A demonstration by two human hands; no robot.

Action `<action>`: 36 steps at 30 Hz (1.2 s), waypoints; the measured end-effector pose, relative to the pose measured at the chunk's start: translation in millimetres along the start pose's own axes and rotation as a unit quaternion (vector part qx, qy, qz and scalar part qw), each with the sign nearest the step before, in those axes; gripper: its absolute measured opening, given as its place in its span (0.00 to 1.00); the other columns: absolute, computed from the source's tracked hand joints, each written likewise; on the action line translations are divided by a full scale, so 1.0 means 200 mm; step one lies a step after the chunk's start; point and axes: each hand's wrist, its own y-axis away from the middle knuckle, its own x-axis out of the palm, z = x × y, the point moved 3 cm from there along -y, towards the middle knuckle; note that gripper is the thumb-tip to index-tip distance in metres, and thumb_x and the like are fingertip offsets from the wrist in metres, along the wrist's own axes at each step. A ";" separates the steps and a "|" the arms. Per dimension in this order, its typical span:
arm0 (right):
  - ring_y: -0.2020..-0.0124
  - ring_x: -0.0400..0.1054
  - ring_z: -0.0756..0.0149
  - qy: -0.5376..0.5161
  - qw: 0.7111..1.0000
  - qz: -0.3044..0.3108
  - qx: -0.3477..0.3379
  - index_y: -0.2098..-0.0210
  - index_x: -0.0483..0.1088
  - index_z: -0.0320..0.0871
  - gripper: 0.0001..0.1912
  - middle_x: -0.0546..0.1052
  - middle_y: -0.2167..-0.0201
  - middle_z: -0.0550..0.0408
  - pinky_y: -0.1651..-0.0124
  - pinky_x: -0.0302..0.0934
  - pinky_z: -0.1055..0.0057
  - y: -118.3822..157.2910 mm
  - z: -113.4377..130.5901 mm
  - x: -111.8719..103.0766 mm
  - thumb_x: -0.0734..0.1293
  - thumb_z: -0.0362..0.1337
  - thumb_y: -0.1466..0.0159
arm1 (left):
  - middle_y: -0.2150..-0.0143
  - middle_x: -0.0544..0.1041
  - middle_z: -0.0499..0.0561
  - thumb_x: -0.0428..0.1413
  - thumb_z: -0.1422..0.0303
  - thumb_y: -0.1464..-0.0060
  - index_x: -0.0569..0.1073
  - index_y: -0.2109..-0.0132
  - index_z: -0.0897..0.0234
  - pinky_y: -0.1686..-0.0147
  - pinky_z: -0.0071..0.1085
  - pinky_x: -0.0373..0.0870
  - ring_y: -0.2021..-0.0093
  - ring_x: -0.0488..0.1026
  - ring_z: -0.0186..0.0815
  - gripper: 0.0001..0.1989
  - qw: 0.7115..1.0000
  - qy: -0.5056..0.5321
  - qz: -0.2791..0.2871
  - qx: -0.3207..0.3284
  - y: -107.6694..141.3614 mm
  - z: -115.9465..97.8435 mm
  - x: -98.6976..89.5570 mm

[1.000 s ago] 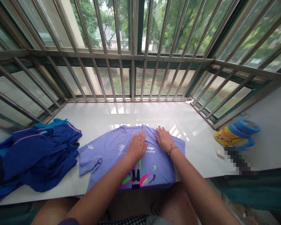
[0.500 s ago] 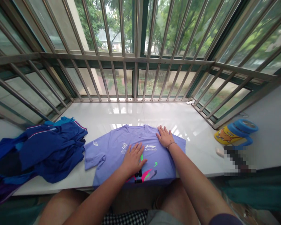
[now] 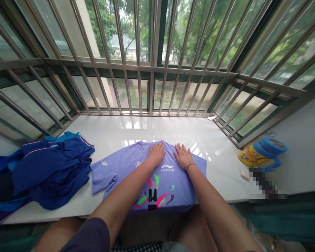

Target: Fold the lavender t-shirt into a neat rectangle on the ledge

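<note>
A lavender T-shirt (image 3: 136,185) lies spread face up on the white ledge, its collar toward the window and its hem hanging over the front edge. White lettering and a bright pink, green and black print show on its front. My left hand (image 3: 156,153) rests flat on the cloth just below the collar, fingers pointing away from me. Near the shoulder on the right, my right hand (image 3: 182,156) lies palm down with its fingers apart, a thin bracelet at the wrist. Neither hand grips the fabric. My left forearm covers part of the chest print.
Dark blue clothes (image 3: 52,171) are heaped on the left of the ledge (image 3: 115,126). A yellow and blue bottle (image 3: 261,153) stands at the right, beside a small pale object (image 3: 244,174) and a blurred-out patch. Metal bars (image 3: 149,66) close off the window behind.
My left hand has slid up the shirt from the middle of the chest to just below the collar. The right hand stays near the shoulder. The view has shifted slightly.
</note>
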 end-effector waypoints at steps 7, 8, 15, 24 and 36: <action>0.17 0.34 0.51 -0.015 1.000 0.002 -0.007 0.18 0.46 0.47 0.38 0.44 0.17 0.52 0.20 0.34 0.40 -0.01 -0.01 0.00 0.44 0.56 0.21 | 0.20 0.60 0.53 0.39 0.56 0.24 0.58 0.21 0.59 0.21 0.54 0.48 0.21 0.55 0.44 0.32 0.999 0.032 -0.029 0.005 0.02 0.03 0.01; 0.17 0.34 0.51 -0.016 1.000 0.003 -0.008 0.18 0.46 0.47 0.38 0.44 0.17 0.52 0.20 0.34 0.40 -0.01 -0.01 0.00 0.43 0.56 0.21 | 0.20 0.60 0.54 0.39 0.55 0.25 0.58 0.21 0.59 0.21 0.54 0.47 0.21 0.55 0.44 0.32 0.999 0.030 -0.027 0.006 0.03 0.03 0.01; 0.17 0.35 0.51 -0.008 0.999 -0.001 0.044 0.18 0.45 0.47 0.39 0.44 0.17 0.51 0.21 0.34 0.37 -0.01 -0.15 -0.01 0.43 0.57 0.21 | 0.18 0.52 0.53 0.40 0.48 0.26 0.55 0.20 0.60 0.21 0.57 0.43 0.18 0.48 0.46 0.37 1.000 -0.009 -0.005 0.014 0.01 0.02 0.02; 0.18 0.37 0.42 0.000 0.971 -0.107 0.215 0.19 0.46 0.34 0.40 0.45 0.18 0.39 0.23 0.41 0.32 0.24 -0.61 -0.10 0.43 0.52 0.22 | 0.18 0.52 0.52 0.41 0.49 0.27 0.54 0.19 0.58 0.21 0.57 0.42 0.18 0.47 0.47 0.36 1.000 -0.019 -0.005 0.011 0.01 0.02 0.02; 0.17 0.37 0.48 0.056 0.995 0.008 0.079 0.18 0.45 0.44 0.38 0.44 0.17 0.49 0.23 0.43 0.34 0.55 -0.52 0.08 0.45 0.53 0.21 | 0.17 0.49 0.56 0.41 0.51 0.26 0.53 0.19 0.61 0.21 0.59 0.39 0.17 0.44 0.46 0.36 0.999 -0.007 0.027 0.024 0.03 -0.02 -0.02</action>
